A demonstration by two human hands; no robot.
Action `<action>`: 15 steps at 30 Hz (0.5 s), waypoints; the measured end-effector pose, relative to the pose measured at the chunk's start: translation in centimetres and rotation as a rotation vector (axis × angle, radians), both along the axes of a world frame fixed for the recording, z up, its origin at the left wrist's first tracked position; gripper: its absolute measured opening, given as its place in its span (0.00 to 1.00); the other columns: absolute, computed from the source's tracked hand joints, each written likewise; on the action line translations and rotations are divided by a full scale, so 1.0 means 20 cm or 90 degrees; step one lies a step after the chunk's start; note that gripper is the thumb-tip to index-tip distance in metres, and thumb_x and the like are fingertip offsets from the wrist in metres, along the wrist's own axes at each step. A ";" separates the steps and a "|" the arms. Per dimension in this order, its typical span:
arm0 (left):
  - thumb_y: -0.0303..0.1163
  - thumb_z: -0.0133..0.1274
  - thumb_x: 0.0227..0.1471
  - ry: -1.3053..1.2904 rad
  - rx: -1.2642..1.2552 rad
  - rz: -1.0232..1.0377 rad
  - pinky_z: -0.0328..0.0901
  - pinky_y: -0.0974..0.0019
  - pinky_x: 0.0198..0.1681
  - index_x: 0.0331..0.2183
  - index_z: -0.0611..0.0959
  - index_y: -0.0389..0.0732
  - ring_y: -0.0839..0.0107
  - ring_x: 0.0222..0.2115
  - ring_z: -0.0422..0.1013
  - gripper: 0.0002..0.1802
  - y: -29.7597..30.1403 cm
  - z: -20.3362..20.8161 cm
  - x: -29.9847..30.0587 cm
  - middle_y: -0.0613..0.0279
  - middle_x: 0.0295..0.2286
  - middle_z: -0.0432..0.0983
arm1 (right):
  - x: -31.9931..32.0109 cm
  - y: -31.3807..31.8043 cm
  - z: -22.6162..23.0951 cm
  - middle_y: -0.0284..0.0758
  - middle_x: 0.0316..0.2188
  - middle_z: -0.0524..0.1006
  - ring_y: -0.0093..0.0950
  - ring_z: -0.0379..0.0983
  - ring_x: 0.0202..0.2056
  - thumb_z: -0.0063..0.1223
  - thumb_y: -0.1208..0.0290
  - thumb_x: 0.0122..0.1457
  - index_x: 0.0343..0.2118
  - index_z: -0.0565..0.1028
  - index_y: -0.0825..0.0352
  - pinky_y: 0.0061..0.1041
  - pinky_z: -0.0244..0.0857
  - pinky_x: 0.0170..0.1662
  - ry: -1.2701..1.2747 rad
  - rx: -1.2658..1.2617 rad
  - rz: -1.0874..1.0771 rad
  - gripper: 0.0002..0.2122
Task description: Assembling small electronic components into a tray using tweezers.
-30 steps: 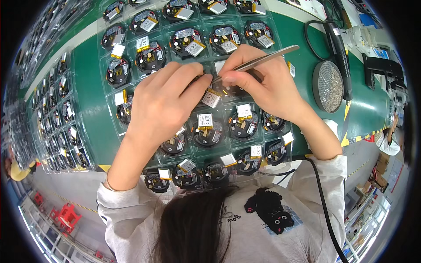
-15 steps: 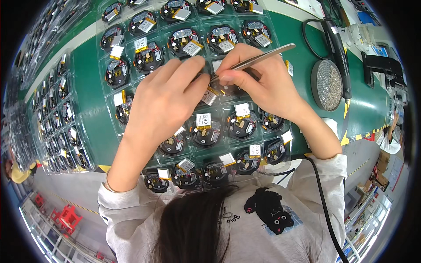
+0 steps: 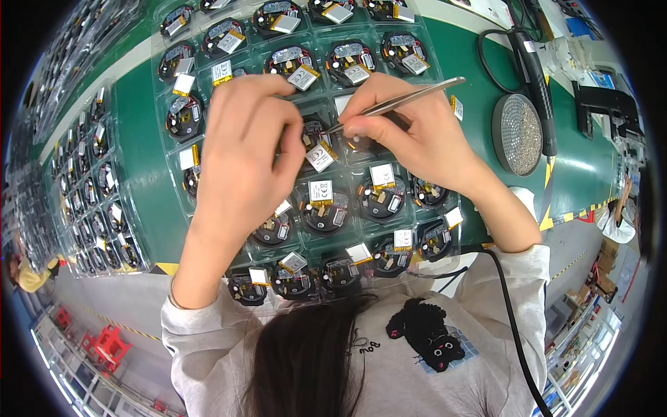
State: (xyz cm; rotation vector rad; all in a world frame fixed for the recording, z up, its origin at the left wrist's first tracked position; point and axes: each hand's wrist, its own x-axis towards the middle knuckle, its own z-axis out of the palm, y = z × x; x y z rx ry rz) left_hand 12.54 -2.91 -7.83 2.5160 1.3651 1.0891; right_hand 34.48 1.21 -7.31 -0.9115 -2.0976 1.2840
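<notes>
My right hand (image 3: 424, 139) pinches a pair of metal tweezers (image 3: 415, 96), their tips pointing left into a round black electronic module (image 3: 313, 129). A silver battery pouch with a white label (image 3: 321, 158) hangs off the near side of that module. Beside it on the left is my left hand (image 3: 243, 153), its fingers bent, thumb and forefinger apart, nothing visible between them. The hand covers part of the neighbouring modules. A clear plastic tray (image 3: 356, 165) holds rows of similar modules, each with a small battery, under both hands.
On the green bench (image 3: 462, 62) a soldering iron (image 3: 533, 90) lies to the right, beside a round tin of metal cleaning shavings (image 3: 517, 135). Another module tray (image 3: 132, 226) stands left. A black cable (image 3: 504, 278) runs down the right side, and a black device (image 3: 608, 104) stands farther right.
My left hand has drawn back left from the tweezer tips, its thumb and forefinger parting, uncovering the module and battery. My right hand and the tweezers have barely moved.
</notes>
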 end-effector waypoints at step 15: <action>0.24 0.57 0.34 0.164 -0.002 -0.053 0.72 0.62 0.40 0.34 0.81 0.32 0.59 0.39 0.74 0.17 -0.04 -0.02 -0.03 0.55 0.35 0.76 | -0.03 -0.01 -0.01 0.34 0.29 0.76 0.22 0.74 0.30 0.57 0.77 0.58 0.33 0.77 0.74 0.20 0.67 0.33 -0.018 0.037 -0.004 0.05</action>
